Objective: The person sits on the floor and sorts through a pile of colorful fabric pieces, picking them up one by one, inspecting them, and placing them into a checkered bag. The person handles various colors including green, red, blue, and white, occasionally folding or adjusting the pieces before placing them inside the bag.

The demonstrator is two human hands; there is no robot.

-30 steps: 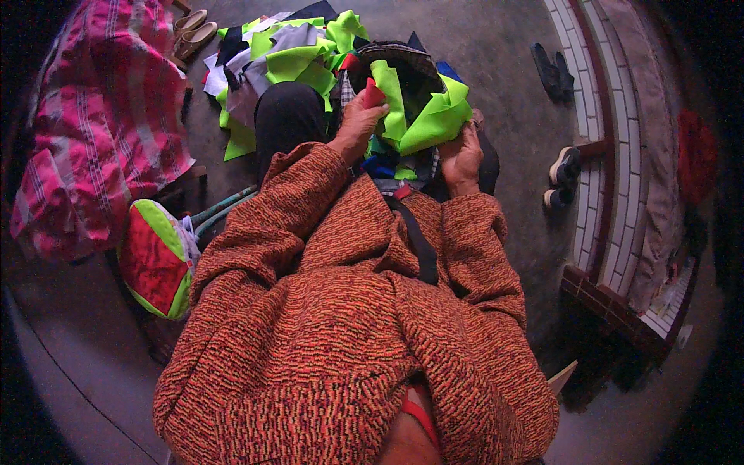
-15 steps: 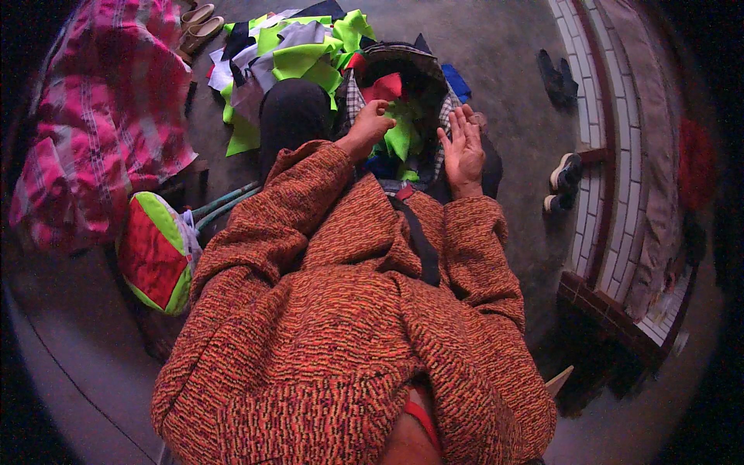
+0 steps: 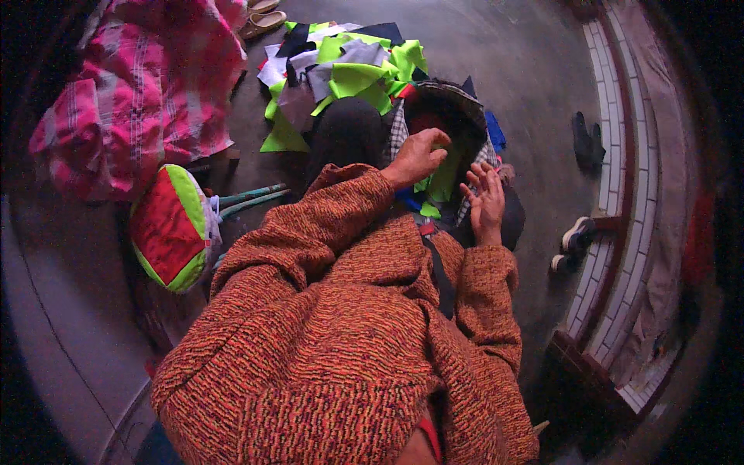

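My left hand (image 3: pixel 422 157) hovers over the near left side of a bag with checked cloth sides (image 3: pixel 397 133). Its fingers are curled in toward the thumb; whatever they may hold is too small to make out. To the right, my right hand (image 3: pixel 487 203) is open beside the bag's right edge, palm turned up and inward, fingers apart. Inside the bag's dark mouth lie neon green cloth pieces (image 3: pixel 443 177), partly hidden by my left hand. A bit of blue cloth (image 3: pixel 408 198) shows at the near side.
Beyond my left knee (image 3: pixel 349 128) spreads a heap of neon green, grey and black cloth scraps (image 3: pixel 353 77). A red and green stuffed cushion (image 3: pixel 172 227) sits at left, near a pink plaid cloth (image 3: pixel 139 101). Shoes (image 3: pixel 577 234) stand by the white-tiled step (image 3: pixel 608 155) at right.
The whole view has shifted, with the scene lying further right. My left hand's fingers have curled in more. The red cloth in the bag now looks dark and mostly hidden.
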